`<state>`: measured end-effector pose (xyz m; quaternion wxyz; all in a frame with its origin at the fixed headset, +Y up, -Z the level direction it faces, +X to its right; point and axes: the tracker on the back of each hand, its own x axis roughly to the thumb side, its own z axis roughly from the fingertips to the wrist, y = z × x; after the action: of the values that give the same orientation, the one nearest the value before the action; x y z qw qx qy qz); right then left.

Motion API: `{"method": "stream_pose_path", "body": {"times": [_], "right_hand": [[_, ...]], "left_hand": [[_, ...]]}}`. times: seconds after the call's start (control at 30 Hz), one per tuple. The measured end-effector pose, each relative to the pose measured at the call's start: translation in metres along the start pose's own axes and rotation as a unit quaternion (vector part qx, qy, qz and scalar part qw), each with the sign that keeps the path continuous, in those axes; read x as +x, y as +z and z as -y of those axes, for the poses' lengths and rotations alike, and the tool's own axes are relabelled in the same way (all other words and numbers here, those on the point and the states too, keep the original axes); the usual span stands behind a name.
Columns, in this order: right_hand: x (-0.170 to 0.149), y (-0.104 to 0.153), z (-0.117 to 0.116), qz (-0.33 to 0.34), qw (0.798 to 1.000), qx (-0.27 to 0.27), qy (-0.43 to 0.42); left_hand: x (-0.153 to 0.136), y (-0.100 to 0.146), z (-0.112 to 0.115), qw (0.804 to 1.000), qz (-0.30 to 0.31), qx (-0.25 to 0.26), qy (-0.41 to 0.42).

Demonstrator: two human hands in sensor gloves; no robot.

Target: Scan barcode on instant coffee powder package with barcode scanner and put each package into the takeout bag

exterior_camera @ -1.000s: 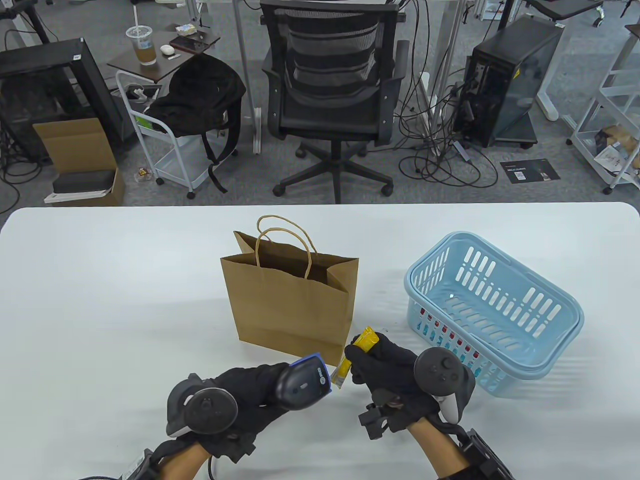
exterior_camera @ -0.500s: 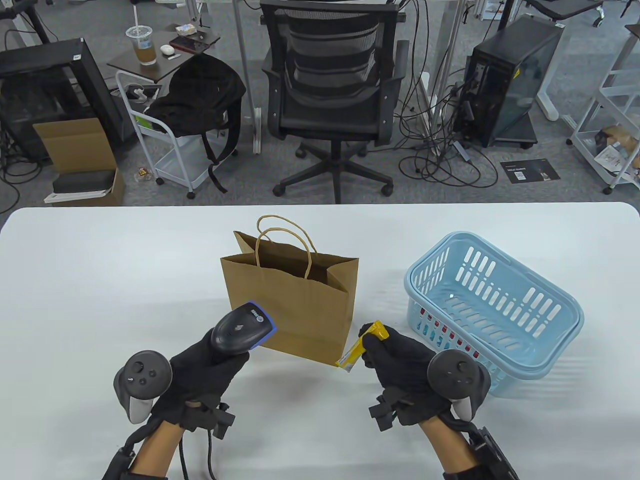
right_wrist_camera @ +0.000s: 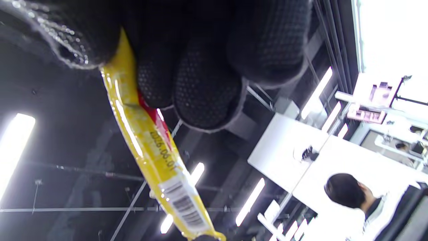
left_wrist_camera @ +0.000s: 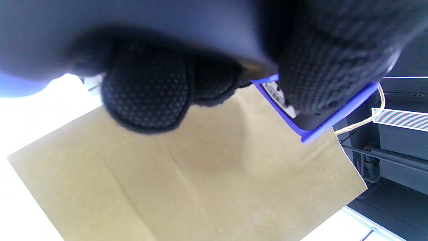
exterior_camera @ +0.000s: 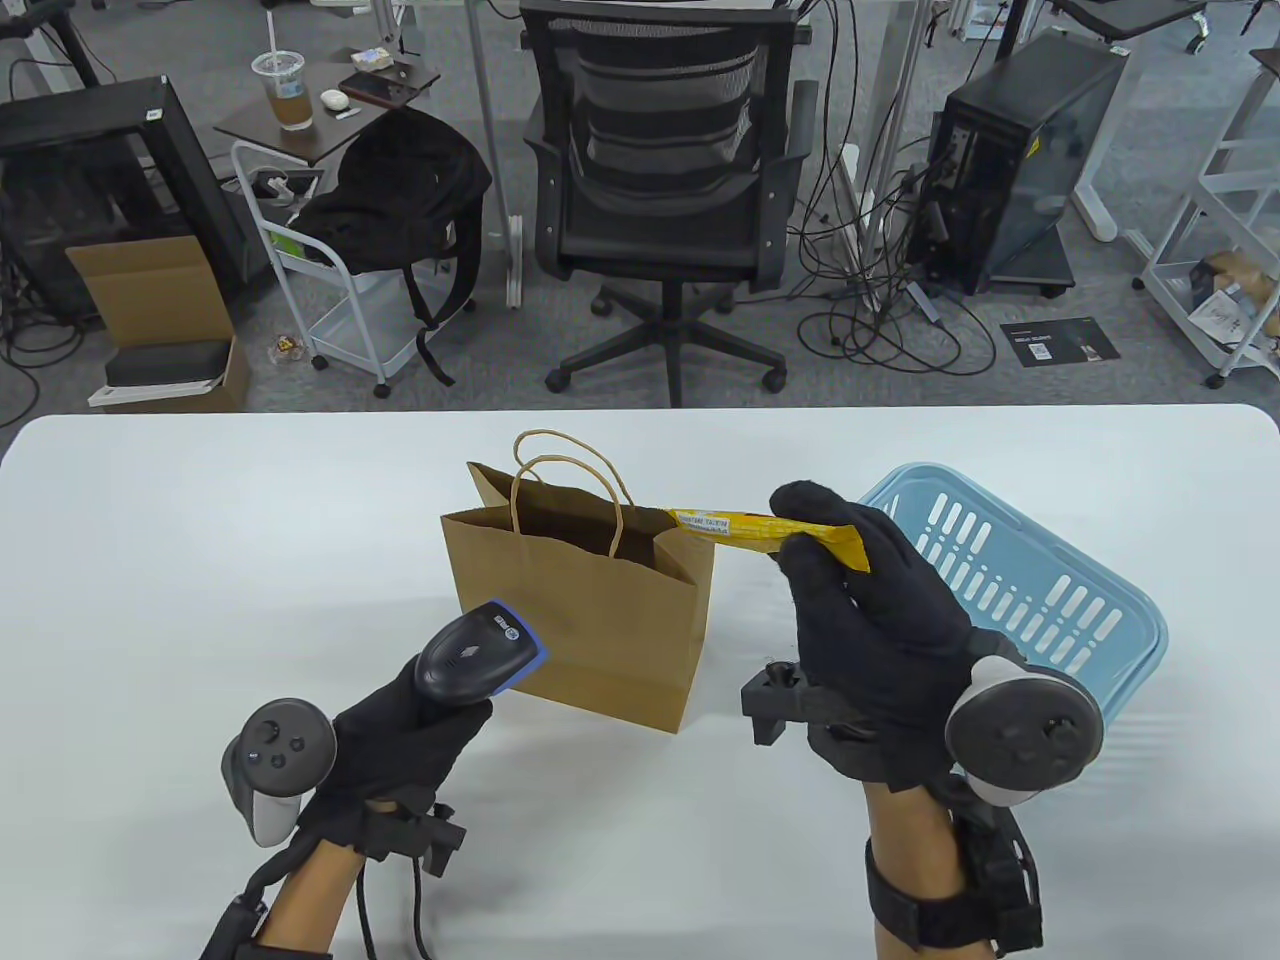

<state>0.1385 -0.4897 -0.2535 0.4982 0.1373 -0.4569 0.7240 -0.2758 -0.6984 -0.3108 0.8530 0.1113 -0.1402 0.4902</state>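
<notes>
coffee stick held over the bag's mouth

the yellow coffee stick (exterior_camera: pixel 765 530) lay almost level in the air, its far end reaching over the right edge of the open takeout bag (exterior_camera: pixel 580 610). i had it pinched at its near end in my right hand (exterior_camera: pixel 870 630), thumb on one side and fingers on the other. in the right wrist view the stick (right_wrist_camera: pixel 157 157) hung from the gloved fingers (right_wrist_camera: pixel 204 87) with its barcode near the free end. my left hand (exterior_camera: pixel 400 730) sat in front of the bag, low and to its left, wrapped round the handle of the barcode scanner (exterior_camera: pixel 475 660), whose blue-rimmed head pointed at the bag's front face. the bag stood upright on the white table (exterior_camera: pixel 200 560), handles up. the blue basket (exterior_camera: pixel 1060 600) sat to the right of the bag, partly behind my right hand.
</notes>
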Motion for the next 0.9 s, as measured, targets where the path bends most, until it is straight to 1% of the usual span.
{"method": "stream_pose_path", "body": {"times": [0.03,0.07,0.1,0.17,0.23,0.33,0.43,0.57,0.67,0.8,0.9], "right_hand": [[0.000,0.000,-0.002,0.003,1.000,-0.020,0.005],[0.000,-0.001,-0.003,0.006,1.000,-0.029,0.008],[-0.002,-0.001,-0.005,0.017,1.000,-0.004,0.023],[-0.007,0.000,-0.007,0.019,0.999,-0.020,0.034],[-0.011,0.000,-0.009,0.019,0.999,0.001,0.040],[-0.016,-0.001,-0.014,0.018,0.998,0.010,0.057],[-0.022,0.000,-0.023,0.017,0.995,0.036,0.088],[-0.030,0.003,-0.036,-0.001,0.995,0.050,0.083],[-0.034,0.006,-0.046,-0.001,0.992,0.070,0.106],[-0.037,0.011,-0.057,-0.001,0.989,0.075,0.130],[-0.040,0.012,-0.062,-0.010,0.990,0.083,0.117]], "left_hand": [[0.000,0.000,0.000,1.000,-0.001,0.000,-0.001],[0.000,0.000,0.000,1.000,-0.002,-0.002,-0.002],[0.000,0.000,0.000,1.000,-0.001,-0.003,-0.002],[0.001,0.000,0.002,1.000,0.001,-0.003,-0.002],[0.002,0.000,0.003,1.000,0.003,-0.007,-0.008],[0.003,0.000,0.005,1.000,0.007,-0.010,-0.012],[0.005,0.000,0.006,1.000,0.012,-0.011,-0.016],[0.005,0.001,0.007,1.000,0.013,-0.014,-0.020],[0.006,0.000,0.004,1.000,0.011,-0.012,-0.019],[0.007,0.000,0.000,1.000,0.014,-0.003,-0.009],[0.007,0.000,0.001,1.000,0.014,-0.004,-0.010]]}}
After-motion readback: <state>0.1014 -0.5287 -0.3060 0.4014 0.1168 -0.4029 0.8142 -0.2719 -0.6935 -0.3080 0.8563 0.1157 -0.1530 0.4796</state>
